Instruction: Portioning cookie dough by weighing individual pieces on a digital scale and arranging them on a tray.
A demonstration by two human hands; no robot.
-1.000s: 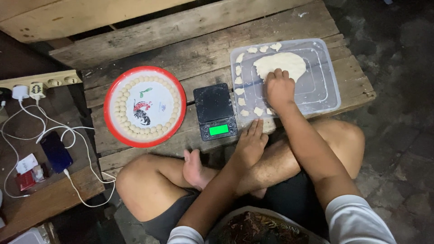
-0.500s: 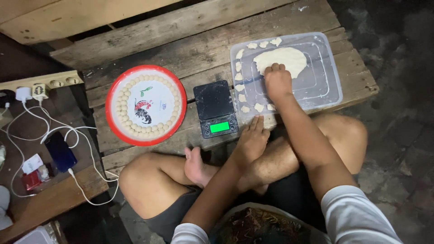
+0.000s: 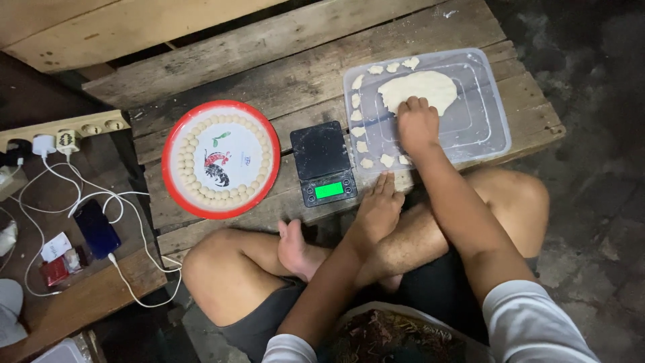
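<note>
My right hand [image 3: 418, 124] lies on the near edge of a flat lump of pale dough [image 3: 423, 87], fingers curled into it. The dough sits on a clear plastic tray [image 3: 487, 124]. Several small dough pieces [image 3: 359, 128] line the tray's left and far edges. My left hand [image 3: 377, 212] rests flat on the near edge of the wooden pallet [image 3: 282, 54], holding nothing, just right of a small black digital scale [image 3: 324, 161] with a lit green display. A red-rimmed round plate [image 3: 176, 181] left of the scale carries a ring of small dough balls.
My crossed bare legs [image 3: 228, 269] press against the pallet's near side. At the left, a power strip [image 3: 74, 131] with plugs, white cables [image 3: 127, 202], a dark phone [image 3: 96, 227] and small packets lie on a lower board. Dark ground lies to the right.
My right hand has moved a little farther up the tray, from its near edge onto the dough's near edge. My left hand has stayed in place.
</note>
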